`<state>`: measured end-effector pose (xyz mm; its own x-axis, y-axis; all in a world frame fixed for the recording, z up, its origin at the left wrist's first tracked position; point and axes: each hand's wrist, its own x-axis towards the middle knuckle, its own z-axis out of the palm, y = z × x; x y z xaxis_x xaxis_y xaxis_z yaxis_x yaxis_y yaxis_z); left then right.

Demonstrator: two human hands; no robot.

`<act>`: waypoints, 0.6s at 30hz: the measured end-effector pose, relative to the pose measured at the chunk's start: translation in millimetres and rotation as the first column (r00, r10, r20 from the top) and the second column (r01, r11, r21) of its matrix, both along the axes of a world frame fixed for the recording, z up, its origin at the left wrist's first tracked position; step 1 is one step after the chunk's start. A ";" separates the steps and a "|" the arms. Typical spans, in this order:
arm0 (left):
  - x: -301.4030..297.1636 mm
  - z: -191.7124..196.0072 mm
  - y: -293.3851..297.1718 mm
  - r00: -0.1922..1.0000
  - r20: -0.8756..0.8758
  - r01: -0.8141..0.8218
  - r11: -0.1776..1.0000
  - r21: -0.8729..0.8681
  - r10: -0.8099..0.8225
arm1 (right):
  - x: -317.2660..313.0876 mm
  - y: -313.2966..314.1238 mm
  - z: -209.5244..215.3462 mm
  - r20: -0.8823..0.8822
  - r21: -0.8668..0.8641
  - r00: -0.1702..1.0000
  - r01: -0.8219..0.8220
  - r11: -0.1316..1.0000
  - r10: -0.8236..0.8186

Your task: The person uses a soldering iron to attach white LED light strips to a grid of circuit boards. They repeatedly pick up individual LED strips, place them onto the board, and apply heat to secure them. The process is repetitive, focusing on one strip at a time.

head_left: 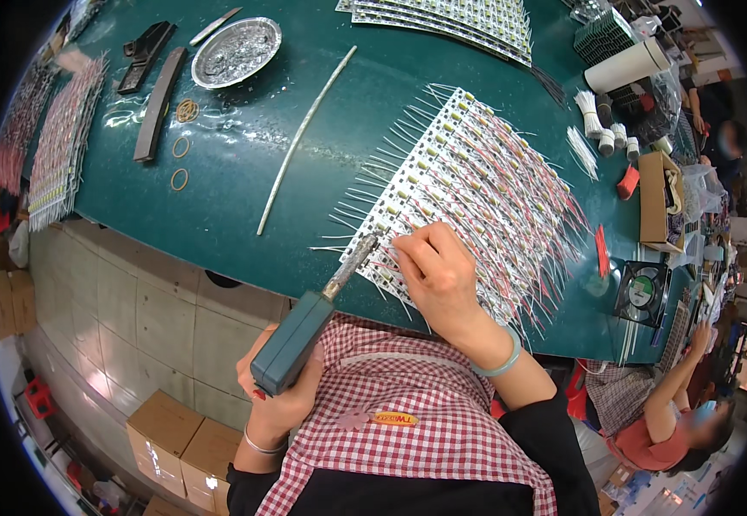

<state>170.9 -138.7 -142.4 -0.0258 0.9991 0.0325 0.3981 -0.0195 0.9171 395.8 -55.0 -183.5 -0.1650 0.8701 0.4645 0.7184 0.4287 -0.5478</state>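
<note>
My left hand [260, 371] is wrapped round the green, boxy body of a soldering gun [292, 338]. Its metal shaft slants up to the right, and the dark tip meets the near left edge of a white circuit board panel [468, 185]. Rows of small parts and many thin red and white wires cover that panel. Just right of the tip, my right hand [442, 279] is closed in a pinch low over the board. What sits between those fingertips is too small to make out.
A long pale stick [306, 142] lies left of the panel. Beyond it are a metal dish [237, 53], a dark bar [160, 105] and rubber bands [181, 148]. More boards [442, 24] lie at the back. A fan [642, 291] sits right, near a co-worker [661, 426].
</note>
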 end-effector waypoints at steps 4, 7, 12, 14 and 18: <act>-1.9 3.4 -3.2 1.000 -0.015 -0.021 1.000 -0.015 0.021 | -2.5 0.3 11.9 -0.005 0.018 1.000 -0.008 1.000 0.008; -5.0 1.0 -6.6 0.999 -0.022 -0.030 1.000 -0.001 0.030 | -2.6 -5.7 24.2 0.000 0.014 1.000 -0.020 1.000 0.020; -6.1 4.2 -8.6 0.999 -0.013 -0.034 0.999 -0.030 0.033 | -11.2 -10.8 14.5 -0.056 -0.043 0.998 -0.015 0.999 0.013; -5.9 4.8 -9.4 0.999 0.006 -0.037 0.998 -0.047 0.037 | -12.1 -11.0 10.4 -0.047 -0.049 0.999 -0.003 0.999 0.001; -7.5 0.0 -11.8 1.000 -0.001 -0.012 0.998 -0.057 0.012 | -12.9 -11.2 5.8 -0.026 -0.039 1.000 0.005 0.999 -0.006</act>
<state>163.4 -150.6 -142.4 -0.0377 0.9990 -0.0243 0.3988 0.0373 0.9163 382.9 -66.2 -177.7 -0.1488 0.8883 0.4344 0.7058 0.4031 -0.5826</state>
